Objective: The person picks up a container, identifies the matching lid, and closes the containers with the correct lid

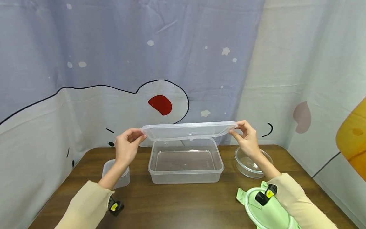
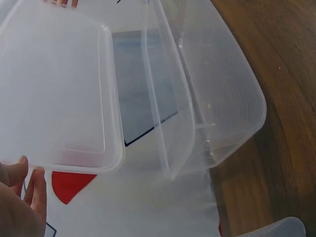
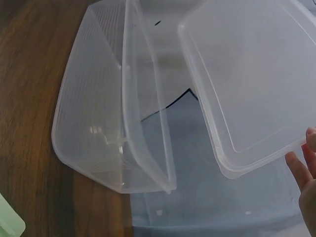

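Observation:
A clear plastic lid [image 1: 190,130] is held up above the far side of a clear rectangular plastic container [image 1: 186,176], which stands on the table. My left hand [image 1: 127,144] pinches the lid's left end between thumb and fingers. At the opposite end, my right hand [image 1: 247,138] pinches the lid the same way. The lid is tilted and apart from the container's rim in both wrist views. In the left wrist view the lid [image 2: 59,89] hangs beside the container [image 2: 222,84], whose top is uncovered.
A small clear tub [image 1: 123,181] stands behind my left forearm. On the right sits a round glass bowl [image 1: 248,170], partly hidden by my right arm. A green lid with clip flaps [image 1: 263,210] lies nearer. Behind the wooden table [image 1: 177,203] hangs a printed curtain [image 1: 114,47].

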### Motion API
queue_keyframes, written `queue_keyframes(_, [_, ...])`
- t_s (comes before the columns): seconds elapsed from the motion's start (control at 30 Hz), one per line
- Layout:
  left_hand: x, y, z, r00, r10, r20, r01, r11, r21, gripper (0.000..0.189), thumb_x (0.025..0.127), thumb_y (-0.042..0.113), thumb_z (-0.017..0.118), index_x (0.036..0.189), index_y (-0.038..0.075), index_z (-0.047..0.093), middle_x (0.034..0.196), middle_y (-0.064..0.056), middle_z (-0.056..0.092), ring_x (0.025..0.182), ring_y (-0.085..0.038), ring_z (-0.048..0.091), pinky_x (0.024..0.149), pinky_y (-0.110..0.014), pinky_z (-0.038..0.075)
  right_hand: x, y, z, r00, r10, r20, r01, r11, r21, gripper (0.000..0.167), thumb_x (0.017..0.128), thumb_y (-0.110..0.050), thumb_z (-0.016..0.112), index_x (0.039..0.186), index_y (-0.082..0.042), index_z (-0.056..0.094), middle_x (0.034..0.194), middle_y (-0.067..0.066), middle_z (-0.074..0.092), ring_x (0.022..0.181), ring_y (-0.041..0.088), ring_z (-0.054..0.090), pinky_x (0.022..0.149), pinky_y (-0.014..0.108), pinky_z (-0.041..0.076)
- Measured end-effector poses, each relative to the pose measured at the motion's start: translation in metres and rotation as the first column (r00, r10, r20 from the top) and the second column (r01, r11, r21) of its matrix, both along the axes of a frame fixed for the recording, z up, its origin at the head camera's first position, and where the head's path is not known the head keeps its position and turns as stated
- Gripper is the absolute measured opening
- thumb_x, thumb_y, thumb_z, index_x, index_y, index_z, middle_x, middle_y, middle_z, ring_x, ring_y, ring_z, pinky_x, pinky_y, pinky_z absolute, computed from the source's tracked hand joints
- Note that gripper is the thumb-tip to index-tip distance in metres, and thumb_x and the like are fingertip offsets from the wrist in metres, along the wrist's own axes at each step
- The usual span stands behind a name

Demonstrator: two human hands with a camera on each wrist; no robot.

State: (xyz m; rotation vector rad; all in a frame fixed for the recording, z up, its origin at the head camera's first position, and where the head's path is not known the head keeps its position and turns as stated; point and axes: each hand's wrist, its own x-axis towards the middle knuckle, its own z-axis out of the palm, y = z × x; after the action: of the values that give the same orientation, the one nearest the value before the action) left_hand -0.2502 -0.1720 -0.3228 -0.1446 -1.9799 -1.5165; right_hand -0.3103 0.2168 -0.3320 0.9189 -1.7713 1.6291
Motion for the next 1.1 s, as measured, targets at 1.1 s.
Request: queue_keyframes(1.1, [-0.026,0.001,-0.054,0.990,-0.068,0.120,0.075,0.996,-0.050,0.019,0.086,-0.002,0.066,0.105,-0.002,0.071,0.111,-0.018,0.070,0.085,0.017,0.060,0.075,-0.003,0.048,-0.027,-0.011,-0.062,0.952,-0.244,0.187,0.228,0.968,0.103,0.008,0.085,0.014,0.061,0.085,0.010,0.054,0.106,0.026,0.066,0.105,0.017,0.064,0.089,0.018,0.051])
